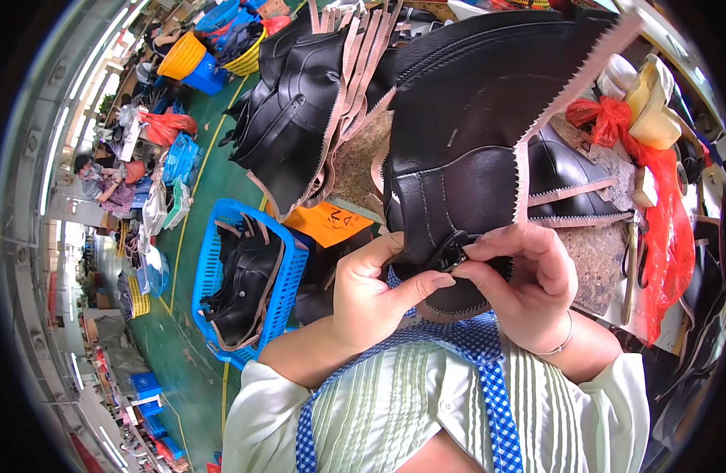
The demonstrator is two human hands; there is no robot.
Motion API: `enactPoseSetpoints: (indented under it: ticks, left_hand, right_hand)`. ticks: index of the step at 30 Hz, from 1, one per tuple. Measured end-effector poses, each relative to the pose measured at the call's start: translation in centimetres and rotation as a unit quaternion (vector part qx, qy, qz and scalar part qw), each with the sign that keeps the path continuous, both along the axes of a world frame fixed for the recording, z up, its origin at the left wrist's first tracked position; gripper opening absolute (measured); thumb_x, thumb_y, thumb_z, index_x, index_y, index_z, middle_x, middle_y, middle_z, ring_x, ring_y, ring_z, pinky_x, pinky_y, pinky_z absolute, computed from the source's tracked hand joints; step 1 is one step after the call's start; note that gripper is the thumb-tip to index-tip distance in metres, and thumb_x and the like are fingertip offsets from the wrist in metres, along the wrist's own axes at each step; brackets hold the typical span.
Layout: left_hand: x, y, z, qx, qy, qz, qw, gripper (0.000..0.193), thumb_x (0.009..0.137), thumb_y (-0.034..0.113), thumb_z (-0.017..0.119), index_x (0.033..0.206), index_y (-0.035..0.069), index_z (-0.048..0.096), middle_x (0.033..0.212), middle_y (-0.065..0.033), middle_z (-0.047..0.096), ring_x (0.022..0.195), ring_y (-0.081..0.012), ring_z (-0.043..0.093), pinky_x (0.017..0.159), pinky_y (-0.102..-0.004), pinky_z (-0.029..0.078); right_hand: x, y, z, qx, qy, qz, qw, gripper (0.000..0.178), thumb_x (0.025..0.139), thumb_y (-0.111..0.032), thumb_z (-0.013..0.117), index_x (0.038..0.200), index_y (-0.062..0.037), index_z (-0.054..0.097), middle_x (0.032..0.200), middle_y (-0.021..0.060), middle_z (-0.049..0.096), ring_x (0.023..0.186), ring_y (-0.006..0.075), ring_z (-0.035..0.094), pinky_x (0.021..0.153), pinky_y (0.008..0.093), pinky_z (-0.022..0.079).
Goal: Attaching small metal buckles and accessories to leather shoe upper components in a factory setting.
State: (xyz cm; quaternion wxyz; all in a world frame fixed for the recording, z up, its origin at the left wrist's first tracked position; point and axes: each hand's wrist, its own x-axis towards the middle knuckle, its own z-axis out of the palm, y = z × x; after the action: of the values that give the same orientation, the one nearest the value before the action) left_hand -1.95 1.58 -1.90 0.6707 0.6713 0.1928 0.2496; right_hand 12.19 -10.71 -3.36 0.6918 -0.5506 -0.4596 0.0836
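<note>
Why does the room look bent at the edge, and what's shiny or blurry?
Head view: the wide fisheye lens bows the strip lights at far left; head view: pale glare shows on the black piece; head view: the fingers look fairly crisp, the distant person softer.

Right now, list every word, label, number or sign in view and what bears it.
Orange sheet: large dark marks, not transcribed.
Blue bin, lower left: pale marking, too small to read.
Black piece in the blue basket: tiny pale mark, unreadable.
Held black piece: nothing legible.
</note>
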Motion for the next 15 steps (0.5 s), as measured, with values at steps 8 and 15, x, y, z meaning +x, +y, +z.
enactPoseSetpoints:
  ticks: [8,15]
  left_hand:
    - [-0.29,0.00,-0.62,-0.025,-0.022,-0.020,0.999,0.029,0.082,0.004,0.078,0.108,-0.002,0.067,0.098,-0.0058,0.072,0.089,-0.0077,0.063,0.081,-0.0252,0.050]
    - [-0.18,-0.24,-0.34,-0.016,-0.024,-0.031,0.999,0.028,0.083,0.004,0.077,0.108,-0.002,0.067,0.095,-0.0044,0.071,0.088,-0.0079,0.063,0.081,-0.0245,0.049]
  right_hand:
    - [0.51,0.42,0.51,0.018,-0.064,0.011,0.998,0.035,0.071,0.005,0.082,0.098,0.0010,0.059,0.081,0.0094,0.070,0.073,0.0185,0.069,0.069,0.0286,0.054]
    - [0.80,0.02,0.61,-0.042,0.023,0.048,0.998,0.033,0.072,0.006,0.081,0.096,0.0006,0.059,0.080,0.0060,0.068,0.075,0.0131,0.067,0.069,0.0250,0.052]
